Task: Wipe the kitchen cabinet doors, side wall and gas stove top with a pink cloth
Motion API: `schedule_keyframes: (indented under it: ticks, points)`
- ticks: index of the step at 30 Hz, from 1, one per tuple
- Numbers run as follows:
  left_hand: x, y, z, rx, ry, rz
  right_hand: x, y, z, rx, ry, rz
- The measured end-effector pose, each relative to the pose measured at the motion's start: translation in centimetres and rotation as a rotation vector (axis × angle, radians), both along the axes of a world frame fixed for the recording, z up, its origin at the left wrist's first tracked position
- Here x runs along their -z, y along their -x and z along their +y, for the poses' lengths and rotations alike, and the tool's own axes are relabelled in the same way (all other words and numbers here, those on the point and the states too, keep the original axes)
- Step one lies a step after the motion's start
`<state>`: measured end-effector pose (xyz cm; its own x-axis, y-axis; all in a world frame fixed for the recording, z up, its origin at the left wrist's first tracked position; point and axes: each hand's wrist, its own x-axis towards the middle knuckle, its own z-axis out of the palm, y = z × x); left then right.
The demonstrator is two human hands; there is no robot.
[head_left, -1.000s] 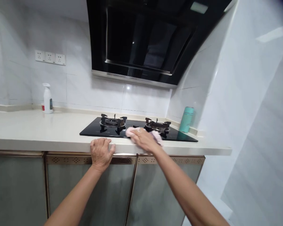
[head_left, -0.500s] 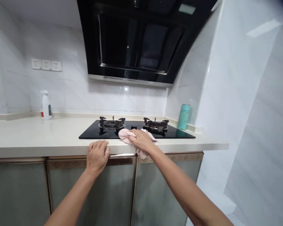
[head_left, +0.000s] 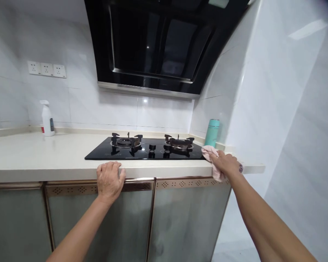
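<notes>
Right hand (head_left: 226, 163) presses a pink cloth (head_left: 211, 155) on the desk (head_left: 43, 156), fingers curled gripping it; left hand (head_left: 109, 178), fingers open, rests on the edge.

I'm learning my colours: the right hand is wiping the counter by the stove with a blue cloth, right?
Not quite. The head view shows the cloth under the right hand is pink, not blue. The rest holds: it lies on the counter beside the stove.

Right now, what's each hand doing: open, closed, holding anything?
Left hand: open, empty, resting on the counter edge.
Right hand: closed on the pink cloth, pressed to the counter.
</notes>
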<state>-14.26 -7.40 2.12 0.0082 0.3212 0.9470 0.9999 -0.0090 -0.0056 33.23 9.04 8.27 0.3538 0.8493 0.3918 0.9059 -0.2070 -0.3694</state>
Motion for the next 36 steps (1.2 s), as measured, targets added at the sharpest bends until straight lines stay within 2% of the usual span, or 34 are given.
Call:
schedule_keyframes:
  ticks: [3,6,12,16,18,20,22,24,26,29,32,34,36]
  points:
    - [0.0,-0.3,0.1,-0.018,0.008,-0.023,0.1,3.3,-1.3,-0.088,-0.063,-0.092]
    - [0.0,-0.6,0.1,-0.016,0.005,-0.052,-0.1,8.2,-3.0,-0.232,-0.083,-0.16]
    - [0.1,-0.3,-0.3,0.072,0.05,-0.08,-1.3,22.2,-7.6,-0.594,-0.106,-0.134]
    - [0.1,0.3,-0.6,0.092,0.086,-0.038,-2.6,31.0,-11.3,-0.689,-0.06,-0.131]
    - [0.1,0.7,-0.8,0.101,0.117,-0.022,-3.1,34.0,-12.4,-0.739,-0.055,-0.127]
    - [0.0,1.1,-1.1,0.133,0.146,-0.028,-3.6,35.4,-12.7,-0.855,-0.039,-0.106]
    - [-0.1,1.5,-1.5,0.205,0.165,-0.065,-4.2,35.0,-12.2,-1.013,-0.035,-0.063]
    - [-0.7,1.8,-2.0,0.279,0.155,-0.159,-4.9,32.6,-11.0,-1.067,-0.079,-0.044]
    - [-1.9,1.6,-2.6,0.296,0.108,-0.297,-5.2,28.8,-9.4,-0.959,-0.134,-0.08]
    - [-4.6,0.1,-2.9,0.216,0.098,-0.384,-4.5,22.3,-7.2,-0.788,-0.087,-0.148]
    - [-6.9,-2.2,-2.2,0.136,0.364,-0.291,-2.3,17.6,-5.6,-0.71,-0.022,-0.213]
    - [-7.6,-3.7,-1.1,0.108,0.574,-0.271,-0.8,16.2,-4.8,-0.696,0.006,-0.249]
    - [-7.5,-4.9,0.1,0.094,0.651,-0.253,0.3,15.8,-4.2,-0.694,0.021,-0.271]
